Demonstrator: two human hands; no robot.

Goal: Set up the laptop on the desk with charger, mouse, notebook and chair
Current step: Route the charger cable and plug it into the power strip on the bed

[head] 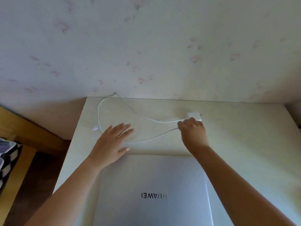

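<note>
A closed silver laptop (151, 190) lies on the pale desk (236, 136) near its front edge, logo facing away from me. Behind it a white charger brick (193, 115) sits on the desk, and its white cable (114, 101) loops across to the back left edge. My right hand (192, 132) is closed on the cable just in front of the brick. Flat and with fingers spread, my left hand (112, 141) rests over the cable loop, close to the laptop's far left corner. No mouse, notebook or chair is in view.
The desk stands against a wall with faint pink-patterned wallpaper (146, 46). To the left are a wooden frame (32, 132), dark floor and a checked cloth (6, 154). A small white tie (96, 128) hangs on the cable near the left edge.
</note>
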